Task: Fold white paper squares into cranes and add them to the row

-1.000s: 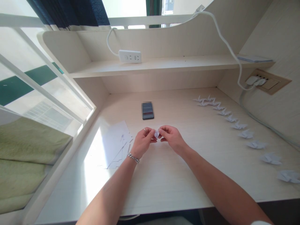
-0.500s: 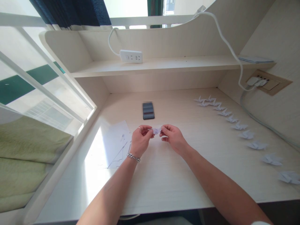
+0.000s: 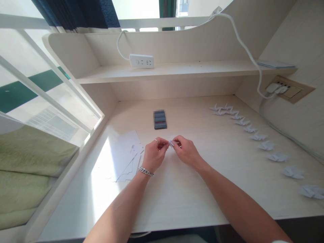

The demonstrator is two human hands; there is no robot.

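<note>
A small folded piece of white paper (image 3: 171, 143) is pinched between my two hands above the middle of the desk (image 3: 182, 195). My left hand (image 3: 155, 153), with a ring and a chain bracelet at the wrist, grips its left side with thumb and fingers. On its right side, my right hand (image 3: 186, 148) pinches it the same way. The fingers cover most of the paper, so its exact shape is hidden. Beyond the hands lies a phone (image 3: 160, 119), its screen blurred. Several white paper cranes (image 3: 258, 136) stand in a curved row on the right.
Flat white paper sheets (image 3: 124, 148) and cut pieces lie left of my hands, partly in bright sunlight. A shelf (image 3: 172, 69) with a white power strip (image 3: 141, 61) spans the back. A white cable (image 3: 246, 49) hangs down to the wall socket (image 3: 291, 89) at right.
My hands have come closer together and their fingers now cover more of the folded paper. My left hand has shifted slightly to the right. Phone and cranes stay where they were.
</note>
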